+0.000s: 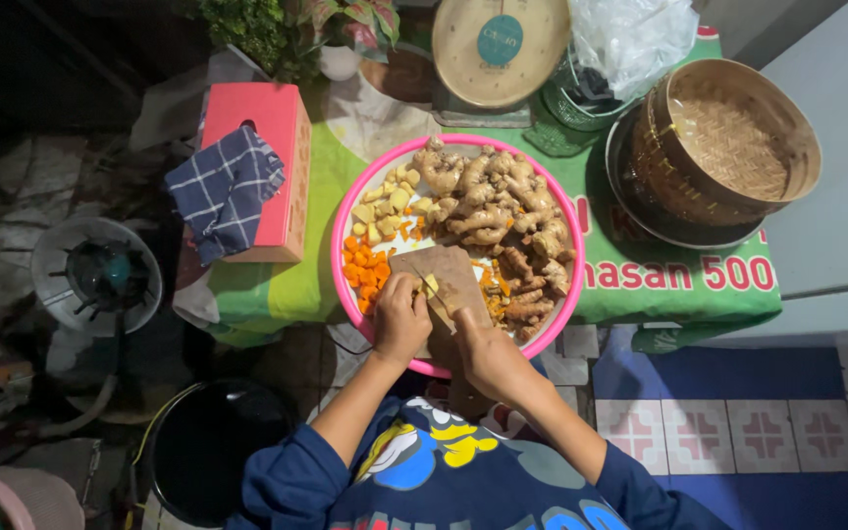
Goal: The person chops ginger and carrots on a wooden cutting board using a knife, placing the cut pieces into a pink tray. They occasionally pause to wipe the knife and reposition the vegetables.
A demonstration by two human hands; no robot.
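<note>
At the frame's centre, the left hand (400, 319) pinches a pale root piece (430, 286) on the wooden board (453, 270). The right hand (483, 348) closes round a knife (438, 312), inside the pink tray (345, 211)

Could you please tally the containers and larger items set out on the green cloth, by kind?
Pink tray: 1
Woven bamboo basket: 1
Weighing scale: 1
Red box: 1
Checked cloth: 1
Wooden cutting board: 1
Total: 6
</note>
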